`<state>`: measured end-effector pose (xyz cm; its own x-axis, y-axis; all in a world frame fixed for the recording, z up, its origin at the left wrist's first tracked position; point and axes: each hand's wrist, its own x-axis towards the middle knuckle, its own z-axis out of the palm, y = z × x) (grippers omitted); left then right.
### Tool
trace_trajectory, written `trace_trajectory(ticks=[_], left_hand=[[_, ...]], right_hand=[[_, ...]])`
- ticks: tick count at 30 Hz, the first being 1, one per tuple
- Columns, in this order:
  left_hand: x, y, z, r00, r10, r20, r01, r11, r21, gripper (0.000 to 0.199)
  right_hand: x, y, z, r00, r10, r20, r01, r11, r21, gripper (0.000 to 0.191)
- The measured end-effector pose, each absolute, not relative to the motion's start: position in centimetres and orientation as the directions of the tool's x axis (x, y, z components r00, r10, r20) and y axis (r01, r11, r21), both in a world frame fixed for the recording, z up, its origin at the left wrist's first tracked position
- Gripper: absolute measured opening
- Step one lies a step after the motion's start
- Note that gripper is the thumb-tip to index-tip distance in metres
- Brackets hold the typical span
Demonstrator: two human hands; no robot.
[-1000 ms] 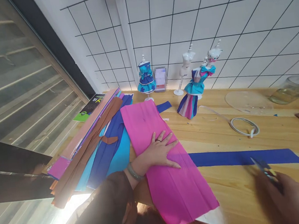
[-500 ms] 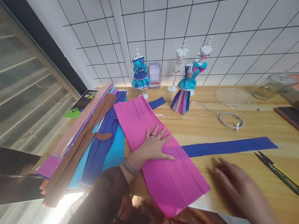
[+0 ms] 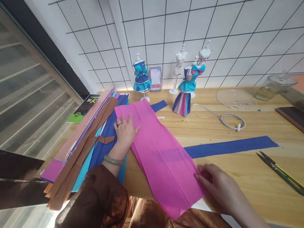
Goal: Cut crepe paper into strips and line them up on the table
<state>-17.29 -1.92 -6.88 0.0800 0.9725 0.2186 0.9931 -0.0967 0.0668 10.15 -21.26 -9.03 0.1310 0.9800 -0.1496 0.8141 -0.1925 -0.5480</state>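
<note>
So, mid-worktop point(image 3: 248, 167), here's the wide sheet point(image 3: 162, 156), left grip point(image 3: 125, 131) across its far-left edge, right grip point(image 3: 219, 183) at its right side. Under it runs the strip point(image 3: 232, 146), coming out rightward; nearer than that, right of the right grip, lie the snips point(image 3: 283, 174). Over left, the pile of sheets point(image 3: 84, 134), a packet point(image 3: 82, 109) along its far-left side. At the back, before the wall point(image 3: 158, 29): a dress form point(image 3: 141, 80), a panel point(image 3: 156, 78) just right of it, then more dress forms point(image 3: 188, 85). Farther right, a disc point(image 3: 236, 99) behind the coiled cable point(image 3: 239, 127), and a jar point(image 3: 277, 84) beyond.
</note>
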Motion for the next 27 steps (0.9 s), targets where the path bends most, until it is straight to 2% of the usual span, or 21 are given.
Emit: trace_trajectory(ticks=[2, 4, 7, 10, 12, 15, 18, 21, 27], left_hand=[[-18.2, -1.3, -6.5, -0.066, 0.977, 0.202, 0.994, 0.048, 0.093, 0.074], [-18.9, -0.8, -6.2, -0.143, 0.975, 0.169, 0.981, 0.117, 0.153, 0.076], [-19.5, -0.4, -5.8, -0.13, 0.982, 0.137, 0.941, 0.078, 0.331, 0.068], [-19.9, -0.4, -5.1, -0.103, 0.978, 0.18, 0.876, 0.003, 0.483, 0.06], [-20.0, -1.0, -4.3, -0.119, 0.972, 0.205, 0.851, -0.006, 0.525, 0.062], [-20.1, -2.9, -2.7, -0.107, 0.98, 0.165, 0.836, -0.002, 0.549, 0.067], [-20.0, -6.2, -1.0, -0.027, 0.998, 0.064, 0.831, -0.013, 0.556, 0.064], [-19.8, -9.9, 0.0, 0.031, 0.991, -0.129, 0.832, 0.046, 0.553, 0.055], [-20.4, -14.3, -0.9, 0.116, 0.871, -0.478, 0.868, 0.145, 0.474, 0.048]], right_hand=[[10.0, -21.2, -9.1, 0.095, 0.986, -0.136, 0.802, -0.157, -0.576, 0.019], [9.8, -21.3, -9.0, 0.096, 0.989, -0.11, 0.771, -0.144, -0.621, 0.02], [9.8, -21.4, -8.7, 0.147, 0.98, -0.134, 0.676, -0.199, -0.709, 0.025], [10.2, -21.3, -8.3, 0.213, 0.968, -0.13, 0.547, -0.229, -0.805, 0.028], [11.0, -21.0, -8.1, 0.263, 0.959, -0.108, 0.487, -0.228, -0.843, 0.03], [12.9, -20.2, -7.8, 0.315, 0.942, -0.117, 0.463, -0.26, -0.847, 0.037], [15.3, -19.5, -7.6, 0.362, 0.923, -0.131, 0.494, -0.309, -0.813, 0.042], [17.6, -19.1, -7.7, 0.365, 0.923, -0.122, 0.538, -0.316, -0.781, 0.046], [19.6, -19.3, -8.4, 0.3, 0.949, -0.096, 0.609, -0.268, -0.747, 0.045]])
